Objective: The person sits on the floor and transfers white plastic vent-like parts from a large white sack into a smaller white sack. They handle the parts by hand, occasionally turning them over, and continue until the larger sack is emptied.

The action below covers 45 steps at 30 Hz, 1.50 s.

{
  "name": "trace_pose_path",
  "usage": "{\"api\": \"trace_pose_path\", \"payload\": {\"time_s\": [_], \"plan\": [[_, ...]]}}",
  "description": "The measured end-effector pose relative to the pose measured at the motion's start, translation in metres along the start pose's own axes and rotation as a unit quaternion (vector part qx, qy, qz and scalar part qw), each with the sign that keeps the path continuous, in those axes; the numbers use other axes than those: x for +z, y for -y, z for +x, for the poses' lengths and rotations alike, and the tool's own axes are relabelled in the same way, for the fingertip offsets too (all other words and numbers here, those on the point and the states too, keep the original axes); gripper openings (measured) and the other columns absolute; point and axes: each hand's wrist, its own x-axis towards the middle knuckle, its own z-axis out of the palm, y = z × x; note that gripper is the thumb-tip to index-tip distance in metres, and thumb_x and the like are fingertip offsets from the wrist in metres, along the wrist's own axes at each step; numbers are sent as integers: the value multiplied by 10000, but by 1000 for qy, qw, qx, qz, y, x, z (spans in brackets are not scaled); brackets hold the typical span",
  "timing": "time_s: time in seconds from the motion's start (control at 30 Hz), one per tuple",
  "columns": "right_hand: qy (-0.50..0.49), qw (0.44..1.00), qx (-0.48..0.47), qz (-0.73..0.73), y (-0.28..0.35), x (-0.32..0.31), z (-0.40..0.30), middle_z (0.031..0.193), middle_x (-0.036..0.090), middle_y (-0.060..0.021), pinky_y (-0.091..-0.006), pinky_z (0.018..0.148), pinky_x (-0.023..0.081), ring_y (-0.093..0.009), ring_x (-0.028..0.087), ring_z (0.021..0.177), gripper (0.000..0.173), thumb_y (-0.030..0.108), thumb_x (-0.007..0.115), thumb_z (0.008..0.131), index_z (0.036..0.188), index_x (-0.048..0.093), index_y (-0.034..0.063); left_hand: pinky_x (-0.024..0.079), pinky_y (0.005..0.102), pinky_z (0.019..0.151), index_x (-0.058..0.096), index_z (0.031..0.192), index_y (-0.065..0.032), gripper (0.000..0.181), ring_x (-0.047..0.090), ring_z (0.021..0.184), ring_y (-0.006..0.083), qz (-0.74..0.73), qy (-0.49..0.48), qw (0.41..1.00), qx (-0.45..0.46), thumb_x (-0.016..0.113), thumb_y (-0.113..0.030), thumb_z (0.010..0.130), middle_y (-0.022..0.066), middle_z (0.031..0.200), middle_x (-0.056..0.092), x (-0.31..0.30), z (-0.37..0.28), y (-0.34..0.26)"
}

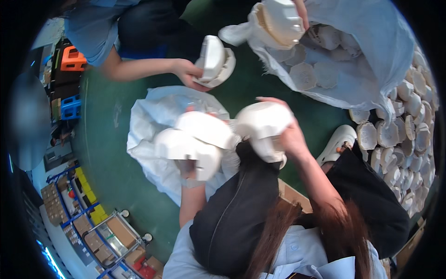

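White moulded plastic shells are gripped in a cluster by my left hand, over a white woven sack. The shells hide most of its fingers. Further right, my right hand grips more white plastic shells, seemingly stacked, above my knee. Both lots of shells are blurred, and their exact count cannot be told. The sack's mouth lies largely behind the left-hand shells, so its contents are hidden.
Opposite, a co-worker's hand holds white shells; another hand holds shells over an open white sack with similar parts inside. Many shells cover the right side. Left are a trolley, shelving and stools.
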Motion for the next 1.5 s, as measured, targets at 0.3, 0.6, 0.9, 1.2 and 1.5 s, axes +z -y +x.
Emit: {"api": "trace_pose_path", "payload": {"time_s": [0.3, 0.6, 0.9, 1.2, 1.5], "plan": [[248, 907, 124, -318, -70, 109, 35, 1148, 506, -179, -360, 919, 403, -305, 485, 1103, 506, 182, 556, 807, 1272, 371, 104, 419, 400, 910, 360, 1272, 1, 435, 491, 1082, 249, 352, -400, 836, 131, 500, -65, 866, 138, 1208, 472, -91, -131, -65], [28, 883, -263, -388, -18, 13, 21, 1201, 454, -182, -368, 903, 406, -308, 456, 1129, 492, 67, 610, 705, 1173, 459, 46, 224, 396, 1022, 179, 1382, -93, 725, 251, 1271, 312, 812, -320, 486, -43, 601, -145, 795, 207, 1392, 198, -98, -120, -27], [-309, 719, 60, -620, -2, -202, 90, 1376, 233, -174, -499, 945, 345, -398, 205, 1269, 713, 348, 744, 603, 1203, 416, 145, 416, 328, 887, 500, 1160, 16, 393, 544, 1042, 245, 723, 15, 680, -123, 559, -38, 775, 159, 1104, 555, 61, -32, -4], [-251, 650, 14, -717, -20, -217, 73, 1213, 423, -143, -464, 864, 405, -333, 365, 1164, 301, 199, 640, 643, 928, 615, 108, 437, 342, 896, 292, 1312, -55, 538, 463, 1118, 226, 505, 100, 820, -251, 559, -159, 857, 162, 1257, 385, 40, 108, 115], [51, 820, 21, -570, 43, -152, 46, 804, 541, -154, -391, 663, 443, -312, 547, 757, 231, 223, 575, 703, 798, 565, 13, 370, 349, 963, 188, 1373, -108, 839, 370, 1209, 253, 521, 141, 834, -117, 701, -117, 709, 157, 1335, 304, 38, 116, 139]]}}
